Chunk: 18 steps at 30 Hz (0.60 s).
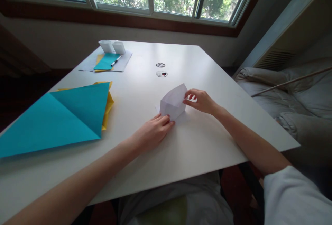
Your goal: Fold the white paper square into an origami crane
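A sheet of white paper [173, 102], partly folded into an open, box-like shape, stands on the table in front of me. My right hand [201, 100] pinches its right edge between thumb and fingertips. At the paper's near lower edge is my left hand [155, 130], its fingers closed together against the fold and its side resting on the tabletop. Part of the paper's lower edge is hidden behind the left fingers. To the left lies a large folded blue paper [75, 114], partly covering a yellow folded paper [107, 112].
On the white table [207, 149], two small white paper boxes [112, 47] stand at the far left. Before them lie blue paper sheets [106, 62] and a pen [116, 61]. Two round inserts [162, 74] sit mid-table. A cushioned seat [298, 93] is at right.
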Motion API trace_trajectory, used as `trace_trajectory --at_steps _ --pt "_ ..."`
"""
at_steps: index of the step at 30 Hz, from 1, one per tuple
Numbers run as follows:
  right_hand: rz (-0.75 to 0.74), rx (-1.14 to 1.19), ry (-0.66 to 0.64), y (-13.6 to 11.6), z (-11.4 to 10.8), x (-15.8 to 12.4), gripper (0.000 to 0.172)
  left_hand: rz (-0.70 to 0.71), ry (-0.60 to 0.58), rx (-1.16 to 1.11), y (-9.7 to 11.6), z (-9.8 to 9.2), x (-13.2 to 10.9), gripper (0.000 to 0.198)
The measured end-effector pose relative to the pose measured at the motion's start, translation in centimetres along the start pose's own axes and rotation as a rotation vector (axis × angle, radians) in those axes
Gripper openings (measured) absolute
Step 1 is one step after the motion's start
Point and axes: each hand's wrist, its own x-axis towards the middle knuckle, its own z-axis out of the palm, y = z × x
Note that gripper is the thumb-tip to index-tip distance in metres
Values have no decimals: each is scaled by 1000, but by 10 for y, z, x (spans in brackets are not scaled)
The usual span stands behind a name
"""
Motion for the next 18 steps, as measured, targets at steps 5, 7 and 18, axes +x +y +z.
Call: trace_trajectory --at_steps 5,7,18 --pt "84 216 50 0 12 1 25 -5 -2 25 4 -4 1 32" --pt "120 323 51 0 17 2 30 -7 -1 7 5 -4 2 32" --pt "182 408 70 1 29 3 33 -122 291 -467 7 -8 5 33"
